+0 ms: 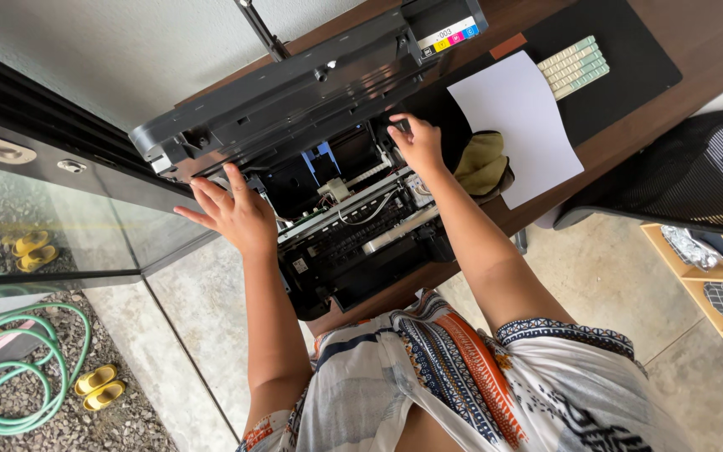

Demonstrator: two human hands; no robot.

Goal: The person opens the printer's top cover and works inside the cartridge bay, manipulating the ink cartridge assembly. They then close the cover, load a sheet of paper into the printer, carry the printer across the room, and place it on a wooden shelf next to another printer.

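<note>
In the head view, a black printer (pixel 353 218) is seen at the centre, opened up, with its lid (pixel 294 92) raised toward 11 o'clock and its inner works exposed. The printer rests on a dark wooden desk (pixel 696 38) that runs from the centre toward 2 o'clock.

The left hand (pixel 232 213) is placed at 9 o'clock of the printer's open body, against its left edge just below the raised lid. Its fingers (pixel 207 194) are spread and released; nothing is grasped, and the palm appears laid flat on the printer's side.

The right hand (pixel 418 144) is extended into the printer at about 1 o'clock of the opening. Its fingers (pixel 399 130) are bent, with the tips pressed onto a dark part at the back right of the interior; whether that part is pinched or merely touched cannot be told.

Inside the opening, a white roller bar (pixel 399 230) and thin white wires (pixel 361 213) are seen, lying between the two hands.

At 3 o'clock of the right hand, an olive-yellow cloth (pixel 483 161) is lying just beside the printer, touching a blank white sheet of paper (pixel 516 125). A pale green keyboard (pixel 575 67) is set on a black mat (pixel 629 42) at 2 o'clock. A black mesh chair (pixel 696 176) is seen at 3 o'clock, and a green hose (pixel 10 368) is coiled on gravel at 8 o'clock, beyond a glass door (pixel 69 226).
</note>
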